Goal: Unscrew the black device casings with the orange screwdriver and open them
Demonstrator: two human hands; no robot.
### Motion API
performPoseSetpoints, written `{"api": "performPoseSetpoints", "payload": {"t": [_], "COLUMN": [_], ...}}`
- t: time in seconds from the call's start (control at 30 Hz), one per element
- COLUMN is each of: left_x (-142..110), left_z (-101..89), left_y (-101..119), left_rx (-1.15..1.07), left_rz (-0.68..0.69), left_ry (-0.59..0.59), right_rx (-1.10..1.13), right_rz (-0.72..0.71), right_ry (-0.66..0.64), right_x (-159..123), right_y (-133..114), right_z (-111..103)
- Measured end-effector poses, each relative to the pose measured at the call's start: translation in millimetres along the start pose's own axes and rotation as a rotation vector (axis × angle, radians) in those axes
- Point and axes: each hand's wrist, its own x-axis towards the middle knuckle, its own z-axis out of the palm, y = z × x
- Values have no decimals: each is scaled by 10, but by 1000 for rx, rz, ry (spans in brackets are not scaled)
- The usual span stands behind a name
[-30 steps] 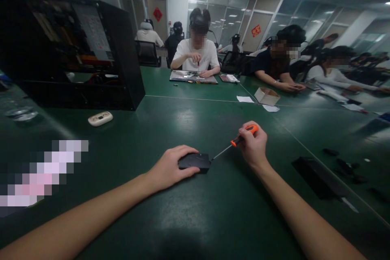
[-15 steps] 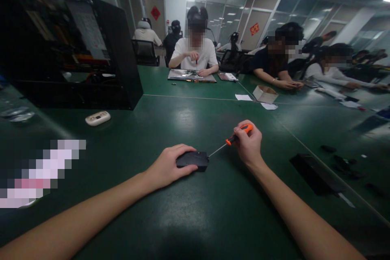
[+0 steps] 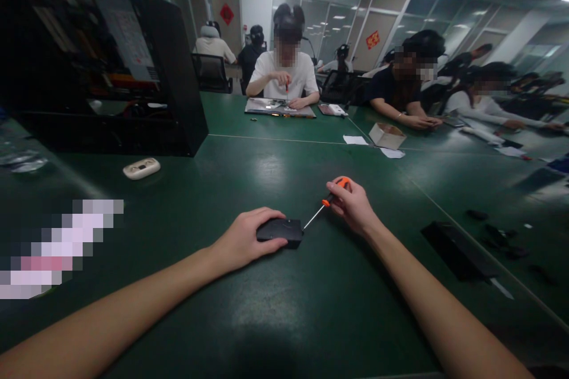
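A small black box-shaped device [image 3: 284,230] lies on the green table [image 3: 267,302] in front of me. My left hand [image 3: 249,234] grips it from the left, thumb on the near side and fingers along the far side. In my right hand [image 3: 353,204] is a screwdriver [image 3: 329,198] with an orange and black handle, closed in the fingers. Its thin metal shaft slants down to the left, and the tip meets the right end of the device. Whether the tip sits in a screw or a gap is too small to tell.
An open black computer case [image 3: 178,83] stands at the back left, with a whitish oval case [image 3: 142,169] before it. To the right lie a long black part [image 3: 457,251] and several small dark pieces [image 3: 502,235]. A small box [image 3: 386,136] stands farther back. Co-workers sit across the table.
My right hand has shifted left, and the screwdriver now stands steeper, its tip still at the device's right end. My left hand keeps its hold on the device.
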Motion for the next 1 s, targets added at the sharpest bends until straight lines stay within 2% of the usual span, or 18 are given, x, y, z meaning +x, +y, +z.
{"api": "performPoseSetpoints", "payload": {"t": [0.13,0.27,0.37,0.5,0.6,0.7,0.83,1.0], "left_x": [-12,-14,-12,-8,2,15,27,33], "left_z": [2,6,7,-6,-22,-36,-52,-69], "left_y": [-19,-19,-8,9,20,31,40,35], "left_rx": [7,4,-1,-20,-49,-76,-118,-145], "left_rz": [-15,-36,-54,-55,-45,-60,-68,-93], "left_ry": [-24,-37,-32,-28,-6,30,33,17], "right_rx": [-41,-96,-189,-496,-594,-633,-759,-881], "right_rz": [191,282,263,101,-3,-117,-406,-705], "right_ry": [-258,-471,-590,-740,-745,-667,-522,-525], "right_x": [51,31,-5,-63,-104,-130,-155,-201], "right_y": [11,-19,-104,-219,-223,-183,-136,-83], "right_z": [-194,-327,-312,-180,-70,-9,29,118]}}
